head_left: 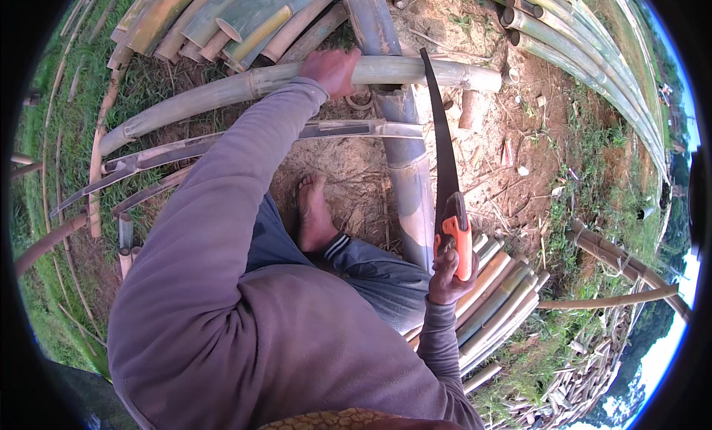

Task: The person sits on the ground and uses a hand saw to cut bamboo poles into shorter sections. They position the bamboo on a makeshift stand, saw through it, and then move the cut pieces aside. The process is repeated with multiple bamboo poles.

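The left hand [335, 70] grips a pale-green bamboo pole [274, 77] overhanging the right edge of a grey bamboo beam [408, 174]; the right hand [449, 283] clasps an orange-handled, dark-bladed handsaw [446, 174].

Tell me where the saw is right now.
In the head view, the saw is right of centre, its orange handle in the right grip and its blade overlapping the bamboo pole near the pole's right end.
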Action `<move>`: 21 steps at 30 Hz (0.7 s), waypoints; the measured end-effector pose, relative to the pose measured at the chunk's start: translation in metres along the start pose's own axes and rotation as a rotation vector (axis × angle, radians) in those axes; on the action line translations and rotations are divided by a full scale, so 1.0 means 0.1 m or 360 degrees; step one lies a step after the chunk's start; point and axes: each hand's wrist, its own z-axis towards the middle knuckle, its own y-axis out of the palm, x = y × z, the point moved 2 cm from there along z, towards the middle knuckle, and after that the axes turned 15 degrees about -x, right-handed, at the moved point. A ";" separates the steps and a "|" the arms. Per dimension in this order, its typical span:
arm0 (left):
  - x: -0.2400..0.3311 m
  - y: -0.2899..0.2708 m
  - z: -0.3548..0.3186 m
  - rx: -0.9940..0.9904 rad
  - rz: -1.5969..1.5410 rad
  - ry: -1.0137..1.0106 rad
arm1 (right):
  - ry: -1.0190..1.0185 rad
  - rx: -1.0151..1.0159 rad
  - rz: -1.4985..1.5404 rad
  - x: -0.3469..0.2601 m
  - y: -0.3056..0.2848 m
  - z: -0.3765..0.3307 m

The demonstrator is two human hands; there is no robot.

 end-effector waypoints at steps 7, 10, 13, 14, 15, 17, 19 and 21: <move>0.11 -0.03 0.01 0.0006 0.0015 0.0066 | -0.0167 -0.0056 0.0120 0.40 0.67 1.78; 0.07 -0.02 0.00 0.0004 -0.0014 0.0094 | -0.0071 -0.0070 -0.0022 0.26 0.81 2.21; -0.02 -0.09 0.09 0.0058 0.0015 0.0066 | -0.0173 -0.0063 -0.0059 0.35 0.58 1.53; -0.03 -0.09 0.07 0.0074 0.0028 0.0039 | -0.0188 -0.0076 -0.0032 0.33 0.43 1.11; -0.03 0.02 0.01 0.0060 0.0022 0.0018 | 0.0078 -0.0057 0.0016 0.16 0.28 0.65; 0.02 -0.02 0.00 -0.0011 -0.0013 0.0012 | -0.0004 0.0065 0.0091 0.22 0.07 0.04; 0.02 -0.01 0.00 -0.0017 -0.0011 0.0019 | -0.0002 0.0100 0.0133 0.13 0.04 -0.14; -0.01 0.03 0.02 0.0027 0.0011 0.0054 | -0.0019 0.0152 0.0235 0.13 0.20 0.17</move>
